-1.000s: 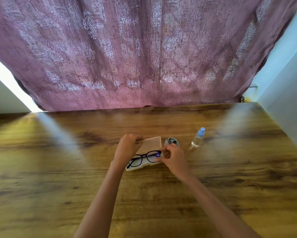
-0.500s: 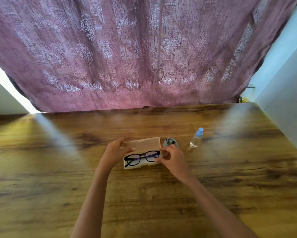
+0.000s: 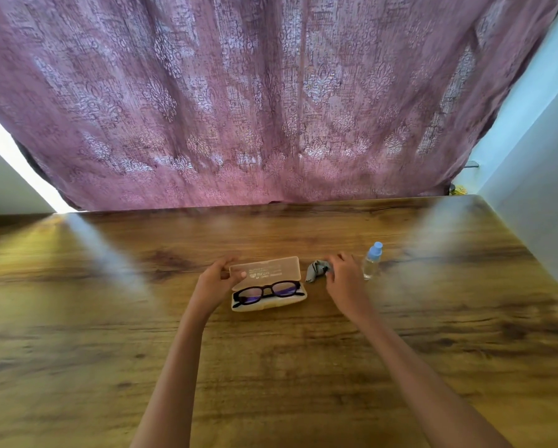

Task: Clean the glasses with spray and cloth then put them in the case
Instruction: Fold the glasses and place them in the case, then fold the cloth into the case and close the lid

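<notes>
The black-framed glasses point(image 3: 266, 291) lie folded inside the open cream case point(image 3: 271, 304), whose lid point(image 3: 268, 271) stands raised behind them. My left hand point(image 3: 218, 281) holds the lid's left end between thumb and fingers. My right hand point(image 3: 345, 276) has its fingertips on the crumpled grey cloth point(image 3: 316, 270), which lies on the table just right of the case. A small clear spray bottle point(image 3: 372, 261) with a blue cap stands upright right of that hand.
Everything sits on a wide wooden table point(image 3: 271, 367). A purple patterned curtain point(image 3: 255, 108) hangs behind the far edge. A pale wall point(image 3: 536, 195) borders the table on the right.
My right hand let go of the glasses, now resting in the case, and moved right onto the cloth. My left hand stayed at the lid's left end.
</notes>
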`<action>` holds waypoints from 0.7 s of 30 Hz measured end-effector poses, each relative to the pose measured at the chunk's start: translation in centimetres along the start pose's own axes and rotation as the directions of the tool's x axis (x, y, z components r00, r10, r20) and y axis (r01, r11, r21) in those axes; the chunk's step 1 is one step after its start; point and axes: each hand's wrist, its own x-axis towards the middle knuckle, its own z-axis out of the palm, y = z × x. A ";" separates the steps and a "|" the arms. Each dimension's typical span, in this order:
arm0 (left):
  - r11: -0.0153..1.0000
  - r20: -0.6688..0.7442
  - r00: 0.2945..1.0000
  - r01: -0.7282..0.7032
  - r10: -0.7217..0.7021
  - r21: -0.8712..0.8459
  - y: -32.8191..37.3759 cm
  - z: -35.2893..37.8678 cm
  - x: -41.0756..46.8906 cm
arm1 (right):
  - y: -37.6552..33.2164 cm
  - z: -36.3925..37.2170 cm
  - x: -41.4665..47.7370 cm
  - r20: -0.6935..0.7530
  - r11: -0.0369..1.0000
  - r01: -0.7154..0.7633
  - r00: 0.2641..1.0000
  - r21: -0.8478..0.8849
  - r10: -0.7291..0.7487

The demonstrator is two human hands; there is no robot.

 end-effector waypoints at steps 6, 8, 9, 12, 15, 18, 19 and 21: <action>1.000 0.004 1.000 0.006 -0.006 -0.001 0.3 0.1 0.1 | 0.7 0.1 1.2 0.114 0.991 0.132 0.985 -0.024 -0.129; 1.000 0.018 1.000 0.007 -0.007 0.012 0.3 0.1 0.1 | 0.6 0.3 1.4 0.145 0.985 0.169 0.976 -0.038 -0.162; 1.000 0.022 1.000 0.010 -0.010 0.015 0.2 0.0 0.1 | 0.6 0.3 1.6 0.162 0.984 0.174 0.973 -0.031 -0.167; 1.000 0.035 0.999 0.015 -0.015 0.020 0.1 -0.1 0.1 | 0.6 0.4 1.8 0.208 0.985 0.169 0.965 -0.021 -0.161; 0.999 0.032 0.999 0.037 -0.037 0.010 0.1 -0.1 0.0 | 0.2 -0.1 2.1 0.173 0.989 0.026 0.984 0.144 -0.052; 1.000 -0.117 0.993 0.000 -0.001 -0.004 1.2 -0.2 -0.2 | -0.4 -1.3 2.2 0.228 0.829 -0.322 0.943 0.457 0.241; 0.999 -0.185 0.982 -0.033 0.033 -0.001 1.8 -0.1 -0.3 | -0.7 -1.8 2.1 0.308 0.691 -0.434 0.900 0.578 0.308; 0.993 -0.269 0.956 -0.116 0.114 0.008 3.4 0.2 -0.7 | -1.1 -3.0 1.9 0.458 0.368 -0.551 0.832 0.749 0.313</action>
